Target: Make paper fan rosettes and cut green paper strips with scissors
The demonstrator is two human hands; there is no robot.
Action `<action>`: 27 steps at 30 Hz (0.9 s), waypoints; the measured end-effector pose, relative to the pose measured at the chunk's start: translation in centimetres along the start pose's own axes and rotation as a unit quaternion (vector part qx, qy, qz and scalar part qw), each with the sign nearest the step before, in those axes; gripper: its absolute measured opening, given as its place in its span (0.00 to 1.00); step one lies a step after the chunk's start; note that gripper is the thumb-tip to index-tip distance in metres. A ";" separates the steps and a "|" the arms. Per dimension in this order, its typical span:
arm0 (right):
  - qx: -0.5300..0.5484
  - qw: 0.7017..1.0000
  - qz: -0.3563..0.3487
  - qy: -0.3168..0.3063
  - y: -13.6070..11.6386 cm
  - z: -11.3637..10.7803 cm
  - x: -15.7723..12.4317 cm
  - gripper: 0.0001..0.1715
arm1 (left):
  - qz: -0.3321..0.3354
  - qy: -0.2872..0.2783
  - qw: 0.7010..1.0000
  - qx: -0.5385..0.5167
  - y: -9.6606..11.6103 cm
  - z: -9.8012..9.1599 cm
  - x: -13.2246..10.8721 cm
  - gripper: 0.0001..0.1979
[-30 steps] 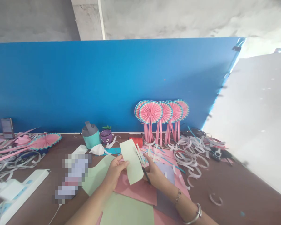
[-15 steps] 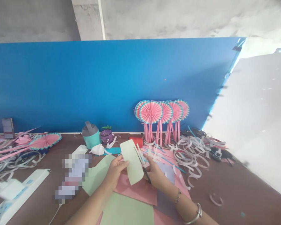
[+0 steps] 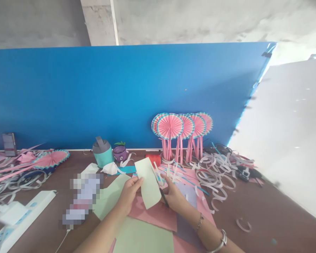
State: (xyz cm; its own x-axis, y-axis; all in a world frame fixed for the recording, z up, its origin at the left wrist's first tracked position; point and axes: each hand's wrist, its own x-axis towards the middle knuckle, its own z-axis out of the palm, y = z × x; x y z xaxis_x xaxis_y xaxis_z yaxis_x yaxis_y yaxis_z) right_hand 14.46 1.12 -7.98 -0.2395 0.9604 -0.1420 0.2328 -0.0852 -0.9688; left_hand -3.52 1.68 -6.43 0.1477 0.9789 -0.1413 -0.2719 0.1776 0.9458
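Observation:
A pale green sheet of paper (image 3: 147, 184) is held up in front of me, pinched at its left edge by my left hand (image 3: 130, 192). My right hand (image 3: 173, 195) is closed round a pair of scissors with dark handles (image 3: 164, 197). The scissor blades lie along the right edge of the sheet, partly hidden by it and by my fingers. Below the hands are sheets of red-pink paper (image 3: 154, 214), green paper (image 3: 144, 235) and purple paper (image 3: 189, 191), with narrow paper strips scattered behind.
Several pink folding paper fans (image 3: 170, 126) stand against the blue partition (image 3: 121, 88). Curled white strips (image 3: 213, 168) heap at the right. A teal cup (image 3: 102, 154), a purple pot (image 3: 119, 153) and a red roll (image 3: 153, 160) stand behind. A power strip (image 3: 28, 214) lies at left.
Both hands stay almost in place. The green sheet and the scissors have shifted only slightly; the scissor handles sit a little further left.

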 end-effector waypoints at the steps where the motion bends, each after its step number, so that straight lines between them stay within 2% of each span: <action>1: 0.005 1.000 -0.003 0.001 0.1 0.0 0.0 0.52 | 0.000 -0.004 1.000 0.000 0.0 0.0 0.0 0.19; 12: 0.056 0.998 -0.019 0.018 0.2 -0.1 0.3 0.49 | -0.013 -0.073 0.997 0.010 -0.7 0.3 0.1 0.21; 27: 0.075 0.997 -0.018 0.031 -0.3 0.1 -0.2 0.48 | -0.002 -0.079 0.997 0.018 -0.6 0.4 0.1 0.21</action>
State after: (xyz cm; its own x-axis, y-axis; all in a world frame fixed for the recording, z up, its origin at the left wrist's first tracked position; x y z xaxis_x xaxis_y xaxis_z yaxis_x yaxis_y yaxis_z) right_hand 14.30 0.95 -7.65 -0.1851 0.9779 -0.0975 0.0797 -0.0840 -0.9933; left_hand -2.98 1.59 -6.93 0.2979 0.9493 -0.1007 -0.2377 0.1760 0.9553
